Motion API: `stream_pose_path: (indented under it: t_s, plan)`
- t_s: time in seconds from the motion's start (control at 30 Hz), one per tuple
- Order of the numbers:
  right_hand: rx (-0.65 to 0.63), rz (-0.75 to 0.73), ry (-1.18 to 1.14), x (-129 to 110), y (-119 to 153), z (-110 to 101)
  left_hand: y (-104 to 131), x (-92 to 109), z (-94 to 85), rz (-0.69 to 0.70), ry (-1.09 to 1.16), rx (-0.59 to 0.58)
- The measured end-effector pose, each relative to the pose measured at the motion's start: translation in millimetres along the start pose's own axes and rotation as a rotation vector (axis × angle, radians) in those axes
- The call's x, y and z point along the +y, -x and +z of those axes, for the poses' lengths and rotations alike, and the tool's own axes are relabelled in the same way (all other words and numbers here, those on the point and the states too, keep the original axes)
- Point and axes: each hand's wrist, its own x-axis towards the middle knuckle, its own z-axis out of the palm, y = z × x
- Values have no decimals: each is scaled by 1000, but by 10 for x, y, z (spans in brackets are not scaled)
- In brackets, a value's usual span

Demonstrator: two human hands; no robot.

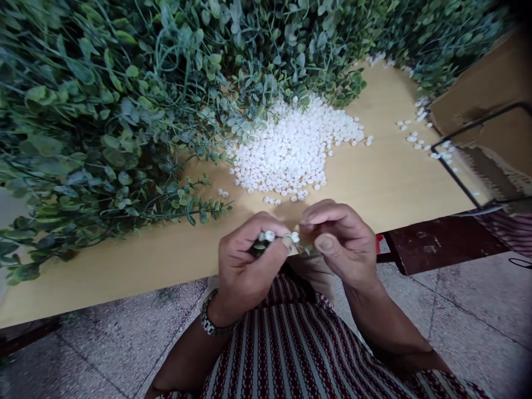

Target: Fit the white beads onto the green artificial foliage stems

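Assembly workshop — worktable point(407, 183); green foliage point(103, 111) massed far and left; white beads point(286, 149) heaped; torn cardboard point(490, 83), right.

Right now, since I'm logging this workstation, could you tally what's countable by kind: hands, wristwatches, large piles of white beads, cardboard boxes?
Hands: 2 (left hand, right hand)
Wristwatch: 1
Large pile of white beads: 1
Cardboard box: 1
Total: 5

Single beads and leafy stems overlap too much to count.
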Motion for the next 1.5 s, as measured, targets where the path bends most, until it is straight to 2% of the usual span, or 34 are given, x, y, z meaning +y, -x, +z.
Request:
stream_pose_path:
  t_s: [0.1,0.2,0.27,0.33,0.4,0.53,0.6,0.7,0.83,0.9,0.97,1.07,1.17,1.3,1.4,1.5]
  plan:
    - [-15,-174,227,9,28,-75,19,0,-27,-47,47,115]
    - [-157,-242,402,0,48,-89,36,7,3,-58,63,131]
    - [-184,-270,448,-15,55,-62,55,21,31,-57,81,132]
    - [-173,-268,442,-32,56,-31,78,49,41,-59,85,118]
    - [-150,-241,426,-50,51,-6,95,87,32,-59,21,42]
    - [-138,-198,396,-94,47,53,91,139,-12,-14,-307,-115]
    - [-149,-189,389,-120,51,92,80,137,-33,37,-401,-111]
    - [-177,-188,392,-155,35,129,81,116,-62,93,-386,-78]
    - [-282,-182,408,-172,-94,86,116,91,-108,15,-289,-29]
    - [-250,-212,557,-150,-202,51,131,82,-137,-77,-255,33]
    - [-233,-250,810,-103,-310,39,136,69,-164,-164,-215,93]
    - [-319,-314,1168,-9,-422,76,133,40,-194,-256,-149,132]
    - [-354,-376,1330,62,-450,125,124,6,-208,-262,-106,153]
    - [-284,-389,1241,51,-403,100,98,-12,-200,-186,-85,167]
    - [-222,-236,889,-36,-348,52,73,7,-172,-122,-93,178]
    - [-219,-36,466,-128,-291,40,52,40,-130,-77,-120,179]
